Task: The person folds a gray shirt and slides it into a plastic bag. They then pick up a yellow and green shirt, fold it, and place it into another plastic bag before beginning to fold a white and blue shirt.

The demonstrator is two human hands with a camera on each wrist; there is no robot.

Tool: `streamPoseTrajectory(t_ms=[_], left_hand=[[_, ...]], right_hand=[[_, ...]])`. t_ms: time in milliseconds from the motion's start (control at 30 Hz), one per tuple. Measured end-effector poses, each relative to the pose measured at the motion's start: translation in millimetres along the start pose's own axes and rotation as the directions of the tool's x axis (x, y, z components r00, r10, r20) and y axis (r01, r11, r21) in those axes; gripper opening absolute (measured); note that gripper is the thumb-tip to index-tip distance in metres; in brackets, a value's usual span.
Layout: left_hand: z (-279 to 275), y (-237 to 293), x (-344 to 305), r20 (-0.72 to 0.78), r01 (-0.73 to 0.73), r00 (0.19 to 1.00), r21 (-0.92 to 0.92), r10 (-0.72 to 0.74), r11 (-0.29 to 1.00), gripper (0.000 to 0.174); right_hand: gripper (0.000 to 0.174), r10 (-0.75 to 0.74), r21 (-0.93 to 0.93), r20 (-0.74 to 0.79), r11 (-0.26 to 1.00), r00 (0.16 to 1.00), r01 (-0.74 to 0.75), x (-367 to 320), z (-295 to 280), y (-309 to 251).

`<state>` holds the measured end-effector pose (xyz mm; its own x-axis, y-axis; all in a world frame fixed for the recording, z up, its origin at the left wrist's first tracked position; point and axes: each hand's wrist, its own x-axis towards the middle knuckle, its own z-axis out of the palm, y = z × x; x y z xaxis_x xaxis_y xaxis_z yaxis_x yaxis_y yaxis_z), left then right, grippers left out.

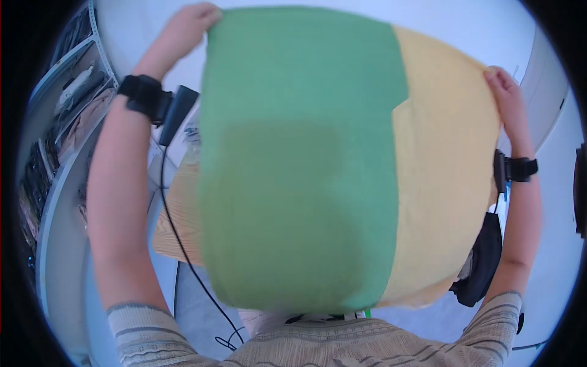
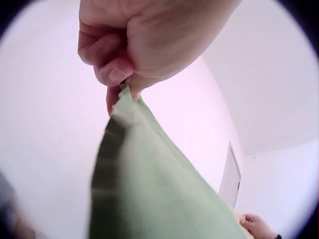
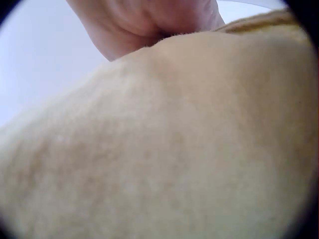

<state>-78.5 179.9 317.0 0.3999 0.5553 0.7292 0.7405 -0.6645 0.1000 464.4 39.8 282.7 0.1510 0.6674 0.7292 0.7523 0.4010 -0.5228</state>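
"What's in the way?"
"One large green-and-yellow fabric cloth (image 1: 299, 165), stretched upright between two raised arms — it partly hides one pale wood-grain tabletop (image 1: 177, 211)."
"And the two hands?"
"Both up: left hand (image 1: 189, 27) clamped on the green corner, fingers curled — right hand (image 1: 506, 92) pinching the yellow edge."

Pale walls (image 1: 134, 37) are enclosing a bright room.
Shelves (image 1: 61, 160) are standing at left, holding piled fabrics (image 1: 85, 116); a wood-grained table (image 1: 178, 223) is showing nearby, grey floor (image 1: 195, 293) is spreading below, and a door (image 2: 231, 174) is showing at right.
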Motion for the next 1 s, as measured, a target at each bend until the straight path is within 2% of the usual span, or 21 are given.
streamPoseTrajectory(t_ms=[33,67,133,200,267,333,367,400,433,467,500,533,667,700,733,800,867,900,933,967,1000], left_hand=[[16.0,14.1,-0.4,0.104,0.262,0.963,-0.128,-0.250,0.956,0.024],[40.1,7.2,3.7,0.102,0.298,0.954,-0.253,-0.281,0.920,0.024],[79.6,-5.0,17.0,0.200,0.392,0.914,-0.210,-0.353,0.896,0.026],[127.2,-19.6,25.1,0.255,0.495,0.865,-0.296,-0.432,0.817,0.027],[170.9,-30.2,31.2,0.285,0.511,0.856,-0.344,-0.430,0.788,0.025],[218.9,-25.8,29.1,0.348,0.650,0.758,-0.467,-0.551,0.600,0.022],[248.1,-38.6,28.2,0.359,0.651,0.758,-0.467,-0.544,0.599,0.022],[283.1,-60.7,25.0,0.296,0.535,0.841,-0.325,-0.453,0.780,0.021],[307.5,-75.2,23.2,0.254,0.385,0.906,-0.161,-0.339,0.909,0.020],[322.4,-72.8,19.3,0.269,0.386,0.903,-0.165,-0.335,0.908,0.020],[336.0,-65.9,9.2,0.257,0.467,0.874,-0.201,-0.413,0.861,0.019],[347.9,-62.7,-2.7,0.245,0.539,0.838,-0.236,-0.488,0.809,0.020],[405.5,-76.0,-36.7,0.280,0.566,0.815,-0.199,-0.507,0.800,0.018],[399.1,-57.6,-41.4,0.271,0.633,0.773,-0.267,-0.574,0.727,0.018],[406.5,-61.8,-43.8,0.282,0.635,0.771,-0.261,-0.572,0.727,0.018],[414.3,-68.7,-49.4,0.327,0.650,0.738,-0.112,-0.590,0.751,0.022],[407.5,-58.6,-53.8,0.285,0.609,0.769,-0.056,-0.572,0.791,0.030],[399.5,-50.6,-54.3,0.238,0.562,0.804,-0.003,-0.545,0.827,0.041],[389.5,-46.2,-53.6,0.251,0.562,0.801,-0.001,-0.543,0.827,0.041],[376.6,-44.4,-51.4,0.324,0.542,0.810,-0.094,-0.489,0.835,0.048],[361.6,-40.4,-51.1,0.396,0.529,0.811,-0.186,-0.430,0.828,0.055]], right_hand=[[0.026,0.046,-0.012,0.031,0.999,0.998,-0.046,2.5,12.5,9.5],[0.025,0.096,-0.029,0.061,0.995,0.994,-0.094,2.9,25.2,20.6],[0.024,0.144,-0.202,0.061,0.971,0.988,-0.129,9.8,47.3,47.1],[0.023,0.203,-0.132,0.115,0.973,0.972,-0.187,14.4,72.5,81.7],[0.023,0.272,-0.180,0.169,0.954,0.947,-0.241,16.6,90.5,120.7],[0.021,0.243,-0.145,0.170,0.965,0.955,-0.220,7.5,105.1,156.5],[0.018,0.322,-0.122,0.174,0.945,0.931,-0.304,4.7,115.8,166.8],[0.015,0.400,-0.101,0.181,0.916,0.898,-0.388,0.3,124.2,177.5],[0.015,0.415,-0.109,0.182,0.910,0.892,-0.401,-2.6,135.5,192.6],[0.012,0.446,-0.038,0.228,0.892,0.866,-0.450,-6.7,145.7,210.7],[0.010,0.474,0.032,0.274,0.865,0.837,-0.500,-12.8,154.4,227.2],[0.010,0.487,0.029,0.272,0.858,0.830,-0.512,-22.2,165.8,236.9],[0.011,0.600,0.030,0.234,0.782,0.765,-0.622,-52.8,199.6,262.2],[0.010,0.608,0.071,0.266,0.761,0.748,-0.644,-59.9,206.6,273.7],[0.010,0.614,0.111,0.300,0.738,0.730,-0.666,-67.0,213.2,284.2],[0.014,0.623,0.044,0.366,0.731,0.692,-0.681,-73.7,217.3,291.4],[0.031,0.551,0.135,0.226,0.799,0.804,-0.586,-79.8,220.1,273.1],[0.031,0.559,0.132,0.226,0.794,0.797,-0.594,-79.2,214.0,269.0],[0.038,0.501,0.034,0.284,0.847,0.818,-0.531,-73.9,207.4,263.3],[0.045,0.445,-0.058,0.349,0.888,0.824,-0.456,-70.0,198.8,256.8],[0.042,0.483,-0.072,0.433,0.860,0.761,-0.505,-65.2,184.3,232.7]])
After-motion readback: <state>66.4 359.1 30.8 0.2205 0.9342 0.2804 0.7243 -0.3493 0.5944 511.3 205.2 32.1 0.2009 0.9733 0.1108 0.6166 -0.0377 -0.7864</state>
